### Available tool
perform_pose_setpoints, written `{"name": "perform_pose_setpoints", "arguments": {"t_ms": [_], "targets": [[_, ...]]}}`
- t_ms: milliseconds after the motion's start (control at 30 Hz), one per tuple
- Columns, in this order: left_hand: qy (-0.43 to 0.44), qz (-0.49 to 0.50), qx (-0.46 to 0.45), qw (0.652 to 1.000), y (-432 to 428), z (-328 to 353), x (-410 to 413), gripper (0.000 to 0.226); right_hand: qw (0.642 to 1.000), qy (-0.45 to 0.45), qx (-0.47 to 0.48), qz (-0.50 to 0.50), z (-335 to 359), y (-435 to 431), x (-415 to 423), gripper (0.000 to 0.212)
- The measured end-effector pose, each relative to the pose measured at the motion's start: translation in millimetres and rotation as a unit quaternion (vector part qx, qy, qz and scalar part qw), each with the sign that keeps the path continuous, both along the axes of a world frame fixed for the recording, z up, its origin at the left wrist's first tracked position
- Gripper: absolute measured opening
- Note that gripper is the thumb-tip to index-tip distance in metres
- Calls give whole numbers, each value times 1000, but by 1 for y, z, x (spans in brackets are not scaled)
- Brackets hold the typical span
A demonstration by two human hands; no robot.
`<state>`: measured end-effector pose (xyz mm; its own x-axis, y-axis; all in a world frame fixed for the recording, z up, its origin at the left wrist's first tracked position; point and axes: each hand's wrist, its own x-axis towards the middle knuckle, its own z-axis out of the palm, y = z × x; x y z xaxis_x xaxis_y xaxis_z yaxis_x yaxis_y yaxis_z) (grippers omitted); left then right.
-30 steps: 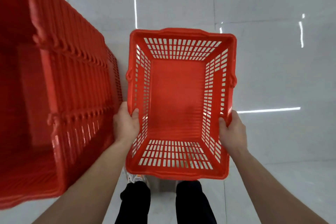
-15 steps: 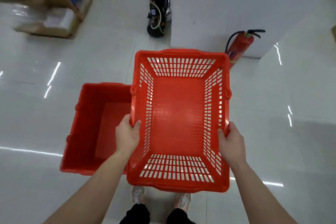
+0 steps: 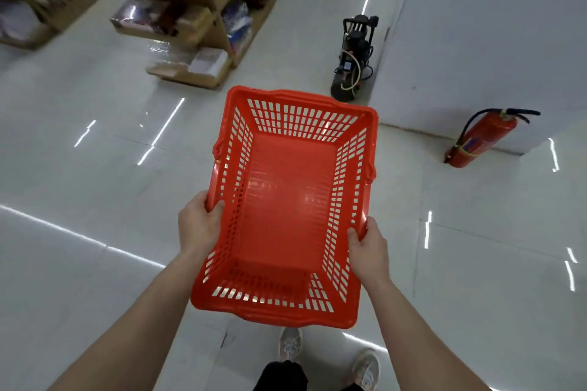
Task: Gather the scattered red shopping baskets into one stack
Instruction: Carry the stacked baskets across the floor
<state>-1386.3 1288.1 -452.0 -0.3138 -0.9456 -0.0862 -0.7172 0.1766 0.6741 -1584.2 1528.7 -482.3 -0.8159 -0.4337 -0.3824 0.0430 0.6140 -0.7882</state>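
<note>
L hand [image 3: 198, 225] & R hand [image 3: 370, 247] grip red basket [image 3: 286, 200] rims over glossy white floor [image 3: 95, 279] (shelves [image 3: 203, 13] beyond).

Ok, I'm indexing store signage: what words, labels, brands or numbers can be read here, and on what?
No text is readable.
Packaged goods on the shelves: print blurred.
Black machine: blue sticker, too small to read.
Fire extinguisher and red basket: no lettering visible.
</note>
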Motion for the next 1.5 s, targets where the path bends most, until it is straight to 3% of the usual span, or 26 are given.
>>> {"name": "perform_pose_setpoints", "arguments": {"t_ms": [267,567,800,933,1067,1200,1367,1500], "targets": [[-14,12,71,997,-24,-75,57,16,998,-35,56,-1,-80,-26,62,16],[-21,-38,120,992,-69,-158,41,18,995,-48,86,-11,-153,-46,60,18],[-23,15,164,986,-71,-212,66,31,993,-65,99,-6,-190,-48,57,44],[-50,33,188,980,-55,-240,87,57,988,-54,142,29,-219,-24,77,55],[-66,11,192,979,-27,-269,100,49,992,-49,115,11,-254,-4,118,62],[-8,29,119,992,-12,-296,119,39,998,7,56,-30,-284,-5,171,59],[5,51,101,994,-6,-303,117,44,987,78,95,-103,-299,-33,200,66],[12,43,119,992,-5,-303,115,44,977,150,123,-90,-315,-35,181,65]]}}
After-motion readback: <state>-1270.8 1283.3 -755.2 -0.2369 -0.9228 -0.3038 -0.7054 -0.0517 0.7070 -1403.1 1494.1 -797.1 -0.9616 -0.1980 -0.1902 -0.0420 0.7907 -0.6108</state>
